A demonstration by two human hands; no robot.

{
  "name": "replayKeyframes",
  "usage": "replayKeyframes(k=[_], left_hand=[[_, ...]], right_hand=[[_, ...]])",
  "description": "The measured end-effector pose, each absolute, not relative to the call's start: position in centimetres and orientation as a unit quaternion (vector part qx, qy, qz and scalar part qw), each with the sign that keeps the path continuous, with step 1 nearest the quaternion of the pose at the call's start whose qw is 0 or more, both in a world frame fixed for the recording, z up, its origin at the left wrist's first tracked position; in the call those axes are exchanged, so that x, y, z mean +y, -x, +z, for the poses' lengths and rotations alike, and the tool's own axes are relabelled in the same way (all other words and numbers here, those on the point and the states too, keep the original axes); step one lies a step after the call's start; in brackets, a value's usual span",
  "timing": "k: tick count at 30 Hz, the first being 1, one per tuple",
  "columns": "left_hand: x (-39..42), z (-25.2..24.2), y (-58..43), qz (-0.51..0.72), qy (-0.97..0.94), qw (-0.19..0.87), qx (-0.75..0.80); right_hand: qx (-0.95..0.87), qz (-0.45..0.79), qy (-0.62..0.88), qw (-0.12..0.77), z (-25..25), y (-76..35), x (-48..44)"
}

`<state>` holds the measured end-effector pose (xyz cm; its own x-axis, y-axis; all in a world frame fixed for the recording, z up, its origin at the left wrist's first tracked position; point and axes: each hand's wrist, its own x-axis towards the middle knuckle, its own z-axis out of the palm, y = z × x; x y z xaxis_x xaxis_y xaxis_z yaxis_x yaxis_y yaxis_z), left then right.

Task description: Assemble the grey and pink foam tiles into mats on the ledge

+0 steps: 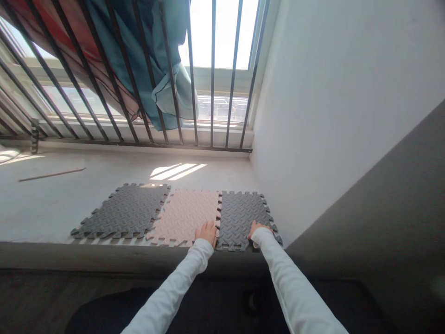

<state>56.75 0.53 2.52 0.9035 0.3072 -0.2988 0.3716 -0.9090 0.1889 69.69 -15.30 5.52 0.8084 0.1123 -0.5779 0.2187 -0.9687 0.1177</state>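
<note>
Three foam floor tiles with jigsaw edges and a raised tread pattern lie in a row on the window ledge. My left hand (207,233) lies with its fingers stretched out on the pink foam tile (189,211), close to its right edge. On the right-hand dark grey foam tile (239,213) rests my right hand (257,228), near the front edge, its fingers partly hidden by the white cuff. Between these two tiles runs a toothed seam with narrow dark gaps. The left dark grey foam tile (127,211) sits beside the pink one, with pale slits showing along their joint.
Black metal bars (212,93) stand before the window, with pink and teal cloth (142,55) behind them. A thin brown stick (52,174) lies on the white ledge (104,164). The white wall (330,93) bounds the right side. The ledge drops off in front.
</note>
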Motion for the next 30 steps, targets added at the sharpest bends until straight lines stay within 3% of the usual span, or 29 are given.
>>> replayKeyframes(k=[15,30], left_hand=[[1.4,0.6,-57.3,-0.072,-0.976,0.107,0.177],[2.7,1.4,-56.0,-0.137,-0.974,0.078,0.166]], right_hand=[[0.099,-0.286,-0.948,0.096,4.9,-69.6,-15.6],[0.094,-0.296,-0.946,0.092,4.9,-69.8,-15.4]])
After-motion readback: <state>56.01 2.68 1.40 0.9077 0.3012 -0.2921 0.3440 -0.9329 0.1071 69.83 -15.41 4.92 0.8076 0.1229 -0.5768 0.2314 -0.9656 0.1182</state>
